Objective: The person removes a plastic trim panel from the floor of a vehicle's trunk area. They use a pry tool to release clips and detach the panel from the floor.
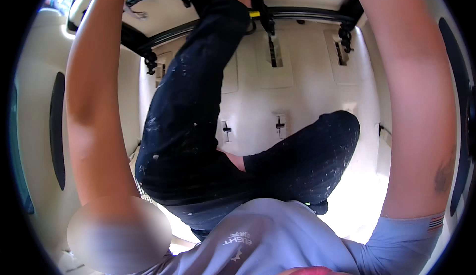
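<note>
Both arms reach up past the top edge, hands out of frame, grip unknown; black roof frame (198,24) looks mounted, progress otherwise unclear

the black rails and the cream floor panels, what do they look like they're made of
The black rails look like painted or coated metal: thin, rigid bars with a dull sheen and bolted brackets. The cream floor panels look like moulded plastic or painted sheet metal, which one is not clear: smooth, matte, with crisp recessed slots. The dark trousers look like woven cloth, speckled with pale flecks.
</note>
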`<state>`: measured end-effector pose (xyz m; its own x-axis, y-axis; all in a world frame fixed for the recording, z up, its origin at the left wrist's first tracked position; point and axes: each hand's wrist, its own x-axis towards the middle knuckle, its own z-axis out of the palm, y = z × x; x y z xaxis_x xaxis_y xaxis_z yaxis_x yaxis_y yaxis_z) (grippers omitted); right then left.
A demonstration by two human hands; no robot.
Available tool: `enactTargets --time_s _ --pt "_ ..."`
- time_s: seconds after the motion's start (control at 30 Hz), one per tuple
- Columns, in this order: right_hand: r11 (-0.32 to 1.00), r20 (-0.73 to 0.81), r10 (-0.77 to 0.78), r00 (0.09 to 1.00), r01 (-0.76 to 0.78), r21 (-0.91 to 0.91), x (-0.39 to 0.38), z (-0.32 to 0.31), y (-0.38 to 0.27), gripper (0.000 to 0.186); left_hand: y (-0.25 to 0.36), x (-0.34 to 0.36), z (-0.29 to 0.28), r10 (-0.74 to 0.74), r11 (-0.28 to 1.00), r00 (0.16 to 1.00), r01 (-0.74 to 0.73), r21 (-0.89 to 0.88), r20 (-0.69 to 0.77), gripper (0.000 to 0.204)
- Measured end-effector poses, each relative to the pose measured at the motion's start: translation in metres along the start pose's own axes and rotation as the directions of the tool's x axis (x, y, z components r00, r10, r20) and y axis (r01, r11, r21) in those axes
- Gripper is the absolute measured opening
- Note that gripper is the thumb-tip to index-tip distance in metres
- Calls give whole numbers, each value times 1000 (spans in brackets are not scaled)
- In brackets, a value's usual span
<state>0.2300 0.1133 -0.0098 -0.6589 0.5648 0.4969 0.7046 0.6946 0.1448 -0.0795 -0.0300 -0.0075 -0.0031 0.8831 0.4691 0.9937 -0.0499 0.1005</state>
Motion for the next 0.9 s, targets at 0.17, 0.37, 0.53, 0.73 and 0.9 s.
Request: enactTargets --time_s 0.17,0.37,0.53,0.73,0.9 --pt "967 -157 -24 987 63 246 -36 34 8 38 47 -95 92 216 948 856 -68 312 -469 52" --pt "729 -13 495 869 -408 549 -269 138 -28 42 63 -156 133 -117 988 992 122 -91 52 47" --pt "683 599 362 714 -641 351 -388 201 -71 30 52 -149 139 -105 987 970 129 -95 220 39" --pt "753 846 -109 522 -513 413 -389 207 -109 35 82 -151 132 -325 386 633 767 -512 703 62" --pt "806 889 -178 421 -456 377 -403 233 -121 30 85 -154 123 -168 613 633 667 -423 756 90"
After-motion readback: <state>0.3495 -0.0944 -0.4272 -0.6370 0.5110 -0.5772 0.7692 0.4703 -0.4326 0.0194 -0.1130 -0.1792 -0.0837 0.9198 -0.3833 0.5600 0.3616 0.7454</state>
